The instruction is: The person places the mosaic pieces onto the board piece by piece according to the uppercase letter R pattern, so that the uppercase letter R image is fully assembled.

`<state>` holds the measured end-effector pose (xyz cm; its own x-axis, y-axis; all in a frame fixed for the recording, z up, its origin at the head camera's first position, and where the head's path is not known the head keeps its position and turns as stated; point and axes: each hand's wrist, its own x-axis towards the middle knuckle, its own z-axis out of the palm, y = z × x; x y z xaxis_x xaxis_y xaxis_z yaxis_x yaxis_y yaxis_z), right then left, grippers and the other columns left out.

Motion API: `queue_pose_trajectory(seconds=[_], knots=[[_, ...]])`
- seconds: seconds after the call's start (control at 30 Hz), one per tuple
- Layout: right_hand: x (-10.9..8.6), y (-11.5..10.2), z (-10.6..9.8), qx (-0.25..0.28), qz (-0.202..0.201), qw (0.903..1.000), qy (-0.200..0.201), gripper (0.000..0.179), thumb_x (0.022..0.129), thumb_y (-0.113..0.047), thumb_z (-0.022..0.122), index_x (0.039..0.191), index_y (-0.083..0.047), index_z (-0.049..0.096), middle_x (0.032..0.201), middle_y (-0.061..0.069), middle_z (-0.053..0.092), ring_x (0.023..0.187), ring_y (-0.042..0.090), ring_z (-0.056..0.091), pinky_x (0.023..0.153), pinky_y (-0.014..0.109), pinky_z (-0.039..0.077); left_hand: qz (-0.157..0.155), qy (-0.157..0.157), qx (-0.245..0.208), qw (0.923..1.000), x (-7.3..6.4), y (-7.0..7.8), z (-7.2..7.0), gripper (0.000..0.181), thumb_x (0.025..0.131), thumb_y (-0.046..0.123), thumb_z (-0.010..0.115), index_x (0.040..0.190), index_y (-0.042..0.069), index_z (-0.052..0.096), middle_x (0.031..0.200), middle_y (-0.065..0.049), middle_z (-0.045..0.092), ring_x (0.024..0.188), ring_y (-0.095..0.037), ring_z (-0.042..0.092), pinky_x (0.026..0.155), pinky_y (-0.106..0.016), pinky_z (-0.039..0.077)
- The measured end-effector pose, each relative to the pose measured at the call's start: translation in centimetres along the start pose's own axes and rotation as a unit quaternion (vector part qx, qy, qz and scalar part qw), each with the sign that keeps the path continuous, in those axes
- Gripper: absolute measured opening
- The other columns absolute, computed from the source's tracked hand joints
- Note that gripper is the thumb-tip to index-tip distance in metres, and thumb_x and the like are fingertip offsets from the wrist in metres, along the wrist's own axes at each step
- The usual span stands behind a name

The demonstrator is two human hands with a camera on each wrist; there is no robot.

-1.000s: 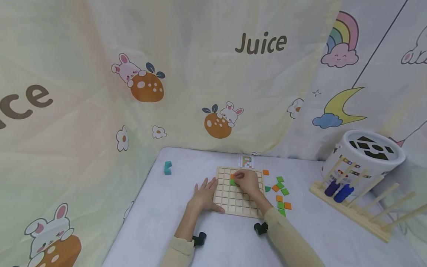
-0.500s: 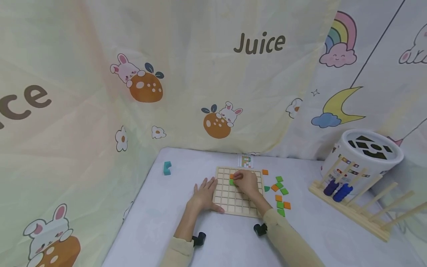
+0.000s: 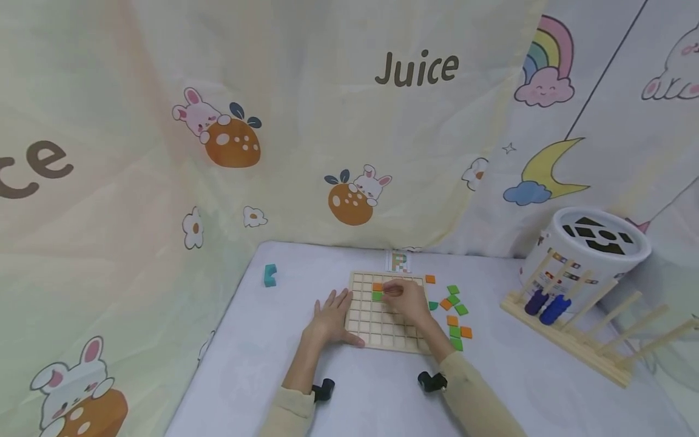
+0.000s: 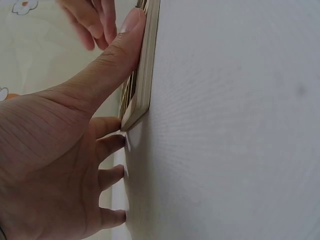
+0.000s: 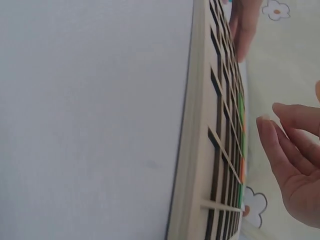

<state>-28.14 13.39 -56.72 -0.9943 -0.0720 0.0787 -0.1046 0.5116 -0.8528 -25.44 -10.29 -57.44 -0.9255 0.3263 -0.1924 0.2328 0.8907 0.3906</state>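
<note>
A square wooden grid board [image 3: 374, 335] lies flat on the table. On it an orange tile [image 3: 378, 287] sits directly behind a green tile [image 3: 377, 297]; the right wrist view shows more green and orange tiles along the grid. My left hand [image 3: 327, 323] rests at the board's left side, fingers spread, with the thumb on its near edge, as the left wrist view shows. My right hand [image 3: 408, 301] hovers over the board just right of those tiles and hides some cells. In the right wrist view its thumb and fingertips [image 5: 265, 125] are slightly apart, nothing visible between them.
Several loose green [image 3: 455, 331] and orange tiles [image 3: 466, 332] lie right of the board. A pattern card [image 3: 400, 262] is behind it. At right stand a pegged wooden rack [image 3: 568, 343] and a white bucket [image 3: 590, 255]. A teal block [image 3: 270, 275] lies at left.
My right hand has drawn slightly right and up from the orange and green tiles, so more of them shows. The left hand keeps its place. The head view has turned slightly right.
</note>
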Motion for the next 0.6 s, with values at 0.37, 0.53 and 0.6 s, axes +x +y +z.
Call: queue_pose_trajectory(seconds=[0.37,0.53,0.6], knots=[[-1.1,1.2,-4.8,-0.041,0.017,0.9981,0.043,0.024,0.093,-0.012,0.079,0.116,-0.007,0.077,0.106,0.007,0.078,0.098,0.026,0.074,0.083,0.042,0.062,-0.003,0.006,0.0,1.0,-0.1,0.1,-0.2,0.134,0.065,0.063,0.093,0.166,0.008,0.025,0.173,-0.012,0.022,0.16,-0.04,0.012,0.123,-0.071,0.011],[-1.5,2.5,-6.6,-0.073,0.042,0.994,0.069,0.023,0.093,-0.011,0.078,0.115,-0.005,0.077,0.107,0.011,0.078,0.1,0.03,0.074,0.086,0.045,0.061,-0.001,0.012,-0.006,0.9999,-0.1,0.2,-0.3,0.134,0.062,0.064,0.094,0.165,0.008,0.028,0.172,-0.013,0.024,0.159,-0.04,0.015,0.122,-0.072,0.013],[-1.8,3.0,-7.3,-0.087,0.058,0.991,0.084,0.023,0.093,-0.012,0.078,0.115,-0.006,0.077,0.108,0.011,0.078,0.1,0.031,0.074,0.086,0.047,0.06,-0.001,0.012,-0.004,0.9999,-0.1,0.3,-0.3,0.135,0.061,0.065,0.093,0.165,0.008,0.029,0.172,-0.013,0.025,0.159,-0.04,0.015,0.122,-0.072,0.014]])
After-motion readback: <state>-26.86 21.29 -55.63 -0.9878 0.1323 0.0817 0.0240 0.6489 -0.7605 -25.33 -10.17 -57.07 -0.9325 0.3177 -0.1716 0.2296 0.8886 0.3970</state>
